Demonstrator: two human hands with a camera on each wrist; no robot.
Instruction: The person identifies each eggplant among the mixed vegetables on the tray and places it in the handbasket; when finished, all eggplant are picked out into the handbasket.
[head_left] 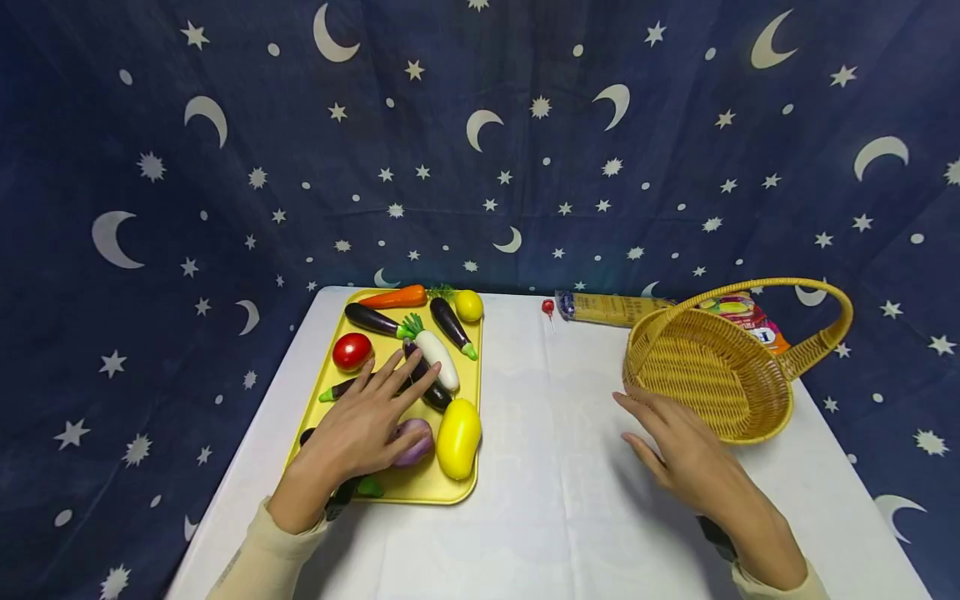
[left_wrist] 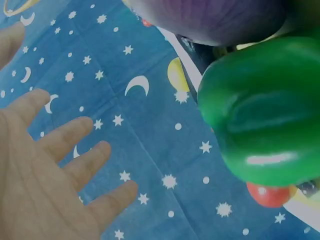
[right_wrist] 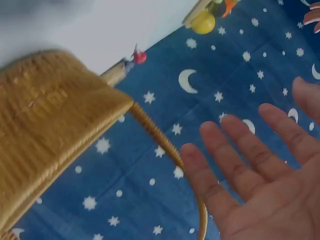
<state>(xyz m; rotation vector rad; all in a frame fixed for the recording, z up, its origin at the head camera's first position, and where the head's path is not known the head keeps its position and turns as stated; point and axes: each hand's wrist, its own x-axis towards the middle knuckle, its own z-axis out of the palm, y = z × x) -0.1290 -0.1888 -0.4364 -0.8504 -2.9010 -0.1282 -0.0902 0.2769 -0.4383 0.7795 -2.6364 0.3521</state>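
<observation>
In the head view my left hand (head_left: 363,429) hovers over a yellow tray (head_left: 427,492), fingers spread and straight, holding nothing. Below and beside it lie a purple onion (head_left: 417,446), a dark eggplant (head_left: 429,382), a white radish (head_left: 438,360) and a yellow mango-shaped piece (head_left: 459,439). A red tomato (head_left: 352,352) sits past the fingers. The left wrist view has a green bell pepper (left_wrist: 265,115) close to the camera. My right hand (head_left: 686,454) is held above the table at the near left side of a wicker basket (head_left: 697,379), its fingers extended and nothing in them.
More eggplants (head_left: 452,325), a carrot (head_left: 393,297) and a lemon (head_left: 469,306) fill the tray's far end. Along the table's back edge are a red lollipop (head_left: 548,308), a pack of pasta (head_left: 611,308) and a colourful bag (head_left: 742,312) behind the basket, whose tall handle arches up.
</observation>
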